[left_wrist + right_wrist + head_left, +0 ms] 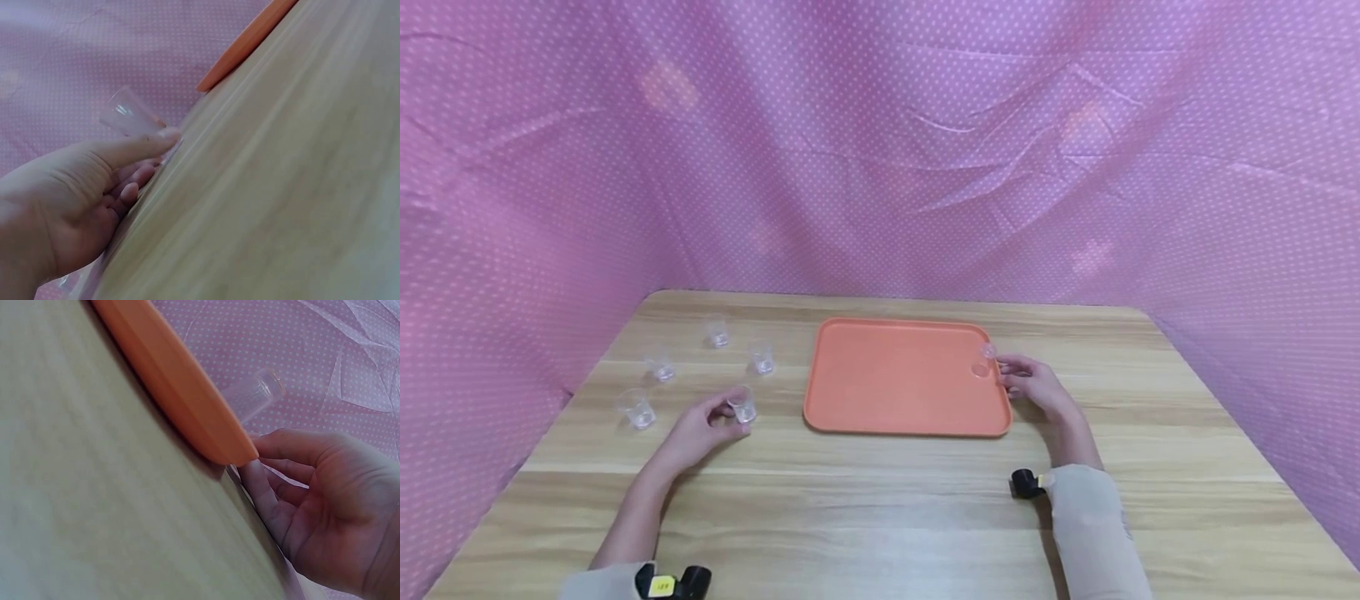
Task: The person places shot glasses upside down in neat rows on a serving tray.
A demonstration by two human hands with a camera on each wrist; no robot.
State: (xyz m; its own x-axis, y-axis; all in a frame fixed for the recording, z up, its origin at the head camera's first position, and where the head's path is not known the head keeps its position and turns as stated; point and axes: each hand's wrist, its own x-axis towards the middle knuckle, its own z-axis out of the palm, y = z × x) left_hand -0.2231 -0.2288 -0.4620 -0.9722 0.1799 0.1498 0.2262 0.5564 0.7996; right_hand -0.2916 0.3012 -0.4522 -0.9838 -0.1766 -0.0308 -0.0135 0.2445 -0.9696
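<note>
My left hand holds a small clear plastic cup upright at table level, thumb on its near side. In the left wrist view the thumb lies across the lower part of the cup. Another clear cup stands upside down by the right rim of the orange tray. Beside it, the fingertips of my right hand are at the tray edge. In the right wrist view that cup rises behind the rim, apparently not gripped; the rim hides its lower part.
Several more clear cups stand upright on the left of the wooden table, among them one at the back and one at far left. A pink dotted curtain surrounds the table's back and sides.
</note>
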